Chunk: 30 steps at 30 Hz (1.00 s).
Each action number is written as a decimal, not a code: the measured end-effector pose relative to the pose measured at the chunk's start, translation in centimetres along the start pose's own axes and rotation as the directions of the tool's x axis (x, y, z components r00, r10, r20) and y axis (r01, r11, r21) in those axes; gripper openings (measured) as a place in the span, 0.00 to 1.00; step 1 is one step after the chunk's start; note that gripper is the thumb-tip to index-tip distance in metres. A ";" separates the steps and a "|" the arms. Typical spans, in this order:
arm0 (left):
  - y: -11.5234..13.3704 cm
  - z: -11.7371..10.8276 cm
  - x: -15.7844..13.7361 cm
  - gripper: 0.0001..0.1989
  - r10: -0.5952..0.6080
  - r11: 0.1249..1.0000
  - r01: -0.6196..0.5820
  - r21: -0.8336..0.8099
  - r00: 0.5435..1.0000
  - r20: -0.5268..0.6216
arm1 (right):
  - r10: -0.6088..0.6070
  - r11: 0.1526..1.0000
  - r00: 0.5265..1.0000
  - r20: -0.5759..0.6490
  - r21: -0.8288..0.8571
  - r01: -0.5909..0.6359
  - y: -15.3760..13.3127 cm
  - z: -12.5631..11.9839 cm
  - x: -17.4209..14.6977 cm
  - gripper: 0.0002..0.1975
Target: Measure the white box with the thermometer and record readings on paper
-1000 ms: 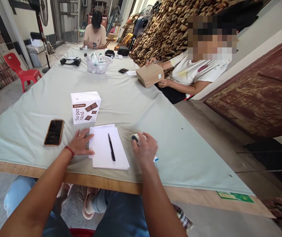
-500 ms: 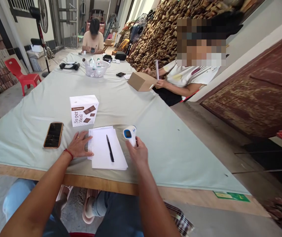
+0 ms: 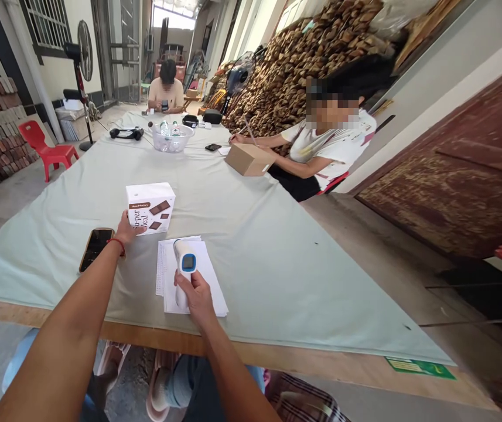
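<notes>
My right hand [image 3: 197,293] is wrapped round the handle of a white infrared thermometer [image 3: 186,258] with a blue-rimmed screen, above a stack of white paper [image 3: 212,287]. The black pen on the paper is hidden behind that hand and the thermometer. At the lower left of a white snack box [image 3: 154,205] printed with brown bars, my left hand [image 3: 126,230] grips the edge, thumb across the front and the other fingers mostly hidden at its side. The box stands upright on the cloth. A phone [image 3: 95,246] lies beside my left wrist, partly covered by it.
A pale green cloth [image 3: 277,264] covers the table. Farther back are a clear plastic basin [image 3: 173,139] with bottles and a cardboard box [image 3: 249,159]. One person [image 3: 321,140] sits at the right, another [image 3: 166,94] at the far end. A red chair [image 3: 46,149] stands left.
My left hand has moved from the paper's edge forward to the snack box and taken hold of it. My right hand has brought the thermometer left, over the paper and pen.
</notes>
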<state>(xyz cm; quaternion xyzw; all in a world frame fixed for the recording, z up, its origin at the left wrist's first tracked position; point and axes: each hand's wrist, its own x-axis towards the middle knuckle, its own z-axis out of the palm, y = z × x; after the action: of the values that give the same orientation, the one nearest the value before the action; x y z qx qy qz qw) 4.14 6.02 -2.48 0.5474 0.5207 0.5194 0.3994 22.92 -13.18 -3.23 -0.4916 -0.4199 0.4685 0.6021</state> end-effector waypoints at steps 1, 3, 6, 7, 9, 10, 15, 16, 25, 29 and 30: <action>0.0 0.1 0.1 0.36 -0.025 1.000 0.025 -0.007 1.000 0.005 | 0.009 1.000 1.000 0.027 0.020 -0.009 -0.1 0.0 -0.1 0.14; -0.1 0.2 -0.1 0.34 -0.077 0.997 0.077 -0.011 0.997 -0.016 | 0.029 0.998 0.997 0.072 0.056 -0.033 -0.1 0.0 -0.1 0.14; 0.2 0.3 -1.0 0.28 -0.068 0.994 0.061 -0.091 0.995 -0.076 | 0.022 0.997 0.996 0.084 0.068 -0.028 -0.2 -0.1 -0.1 0.13; 0.5 0.2 -1.6 0.26 -0.052 0.992 0.041 -0.120 0.995 -0.086 | 0.011 0.998 0.997 0.070 0.056 -0.015 -0.3 -0.2 -0.1 0.13; 0.9 0.1 -3.0 0.25 -0.009 0.990 -0.003 -0.144 0.997 -0.082 | -0.014 1.000 0.999 0.040 0.028 0.013 -0.6 -0.1 -0.1 0.12; 1.1 0.1 -3.9 0.25 0.010 0.991 -0.020 -0.135 0.997 -0.074 | -0.023 1.000 0.999 0.032 0.020 0.023 -0.8 -0.1 0.0 0.13; 0.4 -0.3 -8.3 0.26 0.073 0.997 -0.071 0.031 0.996 -0.056 | -0.056 0.997 0.996 0.069 0.062 0.052 -1.4 1.2 0.7 0.15; 0.1 -0.3 -8.8 0.25 0.096 0.992 -0.091 0.082 0.994 -0.057 | -0.059 0.996 0.995 0.079 0.067 0.054 -1.5 1.6 0.9 0.16; -1.1 0.0 -9.0 0.21 0.213 0.914 -0.209 0.348 0.977 0.027 | -0.094 0.996 0.993 0.073 0.007 0.094 -2.2 4.2 3.2 0.19; -1.3 0.0 -9.0 0.19 0.202 0.904 -0.202 0.377 0.979 0.040 | -0.073 0.996 0.997 0.038 -0.055 0.075 -2.1 4.6 3.7 0.18; -1.3 0.0 -9.0 0.19 0.204 0.906 -0.204 0.372 0.978 0.039 | -0.069 0.995 0.997 0.032 -0.072 0.071 -2.1 4.7 3.8 0.18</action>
<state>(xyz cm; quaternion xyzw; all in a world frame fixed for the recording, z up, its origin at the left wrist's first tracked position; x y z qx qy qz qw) 4.71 -2.63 -5.16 0.6644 0.5502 0.4500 0.2312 19.47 -8.70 -0.20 -0.4913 -0.4625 0.4387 0.5935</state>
